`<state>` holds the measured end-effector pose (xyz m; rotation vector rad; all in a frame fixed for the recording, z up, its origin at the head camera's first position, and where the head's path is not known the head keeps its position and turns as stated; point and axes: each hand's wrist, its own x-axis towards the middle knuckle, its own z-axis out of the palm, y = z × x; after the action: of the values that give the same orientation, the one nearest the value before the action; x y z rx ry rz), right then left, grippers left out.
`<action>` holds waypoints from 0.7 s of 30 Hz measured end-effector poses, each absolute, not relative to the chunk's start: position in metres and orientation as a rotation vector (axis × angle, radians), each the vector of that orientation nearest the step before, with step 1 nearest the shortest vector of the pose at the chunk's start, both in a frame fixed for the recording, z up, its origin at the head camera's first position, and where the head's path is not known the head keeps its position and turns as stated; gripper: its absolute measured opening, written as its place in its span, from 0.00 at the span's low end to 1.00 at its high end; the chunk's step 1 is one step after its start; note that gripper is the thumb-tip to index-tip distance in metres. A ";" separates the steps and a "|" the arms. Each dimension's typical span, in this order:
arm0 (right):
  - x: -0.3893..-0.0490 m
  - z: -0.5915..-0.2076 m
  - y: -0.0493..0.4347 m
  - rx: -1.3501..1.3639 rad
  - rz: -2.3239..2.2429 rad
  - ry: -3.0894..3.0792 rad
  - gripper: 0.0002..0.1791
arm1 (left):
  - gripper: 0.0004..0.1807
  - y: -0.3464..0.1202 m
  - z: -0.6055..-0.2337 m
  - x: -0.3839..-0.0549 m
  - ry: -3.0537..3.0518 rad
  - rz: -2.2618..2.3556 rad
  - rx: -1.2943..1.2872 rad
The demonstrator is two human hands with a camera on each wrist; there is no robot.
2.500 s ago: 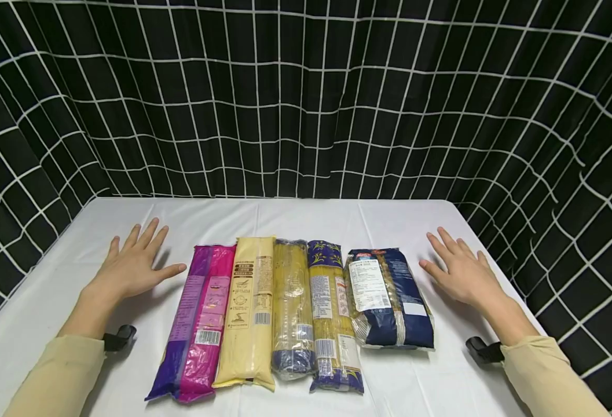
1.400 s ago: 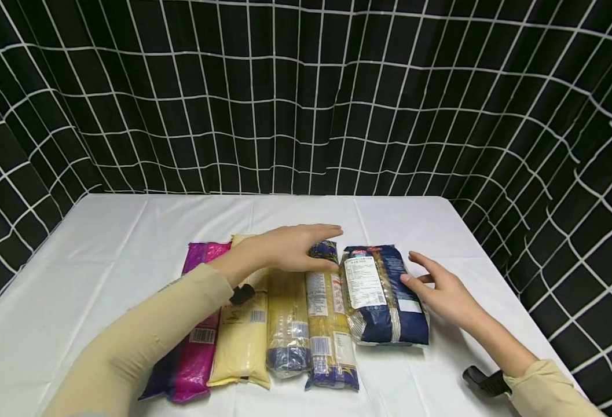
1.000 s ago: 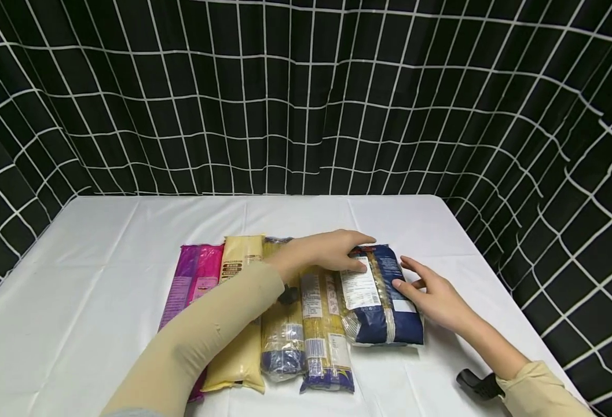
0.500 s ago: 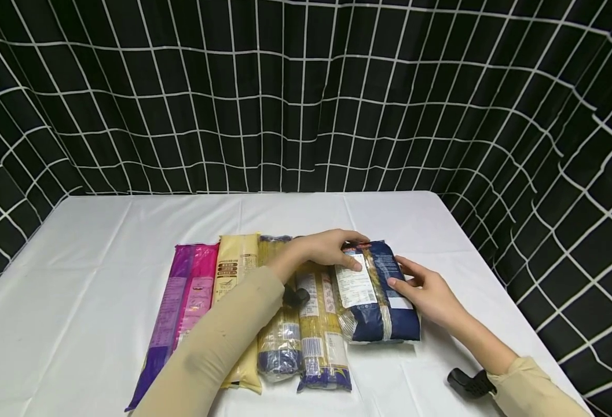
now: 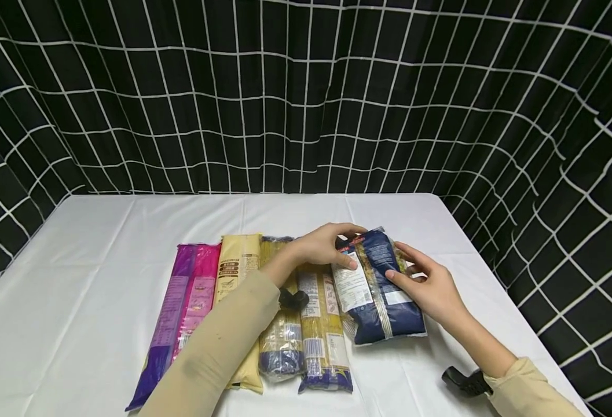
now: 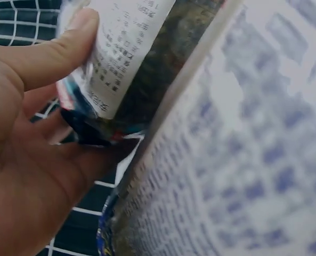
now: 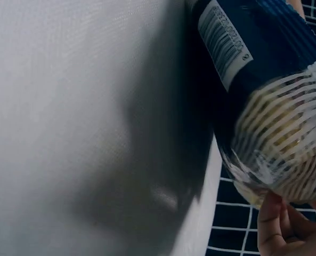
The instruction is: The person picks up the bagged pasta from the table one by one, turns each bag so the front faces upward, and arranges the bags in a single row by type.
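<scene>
A navy pasta bag (image 5: 381, 289) with a white label is tilted, its far end raised off the white table. My left hand (image 5: 321, 246) grips its far left corner, thumb on the label and fingers behind. On the right edge my right hand (image 5: 433, 286) holds the bag, thumb on its face. The left wrist view shows the bag's label (image 6: 128, 48) beside my left thumb. In the right wrist view the bag's striped clear window (image 7: 285, 128) shows pale pasta, and fingers (image 7: 277, 224) touch its lower edge.
Left of the bag lie two clear packs of long pasta, one (image 5: 326, 347) nearest and another (image 5: 279, 347) beside it. Farther left are a cream pack (image 5: 238, 260) and a magenta and purple pack (image 5: 180, 307). The left forearm crosses over them. A black gridded curtain (image 5: 306, 104) hangs behind.
Both hands came in from the table's sides, the left reaching across the packs. They took hold of the pasta bag, and its far end has risen and turned slightly.
</scene>
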<state>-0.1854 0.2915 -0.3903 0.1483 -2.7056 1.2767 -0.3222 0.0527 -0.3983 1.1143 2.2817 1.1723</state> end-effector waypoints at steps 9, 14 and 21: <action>-0.178 -0.393 0.301 0.208 1.730 -2.572 0.38 | 0.42 0.049 -0.402 -0.325 2.178 1.544 1.163; -0.179 -0.392 0.299 0.164 1.977 -2.488 0.37 | 0.42 0.053 -0.400 -0.322 2.134 1.694 1.155; -0.183 -0.386 0.294 0.190 1.889 -2.376 0.37 | 0.42 0.057 -0.396 -0.320 2.182 1.746 1.150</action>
<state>-0.1826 0.2936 -0.3860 0.1905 -2.3762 1.8890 -0.3203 0.0575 -0.3964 1.1496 2.1816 1.7461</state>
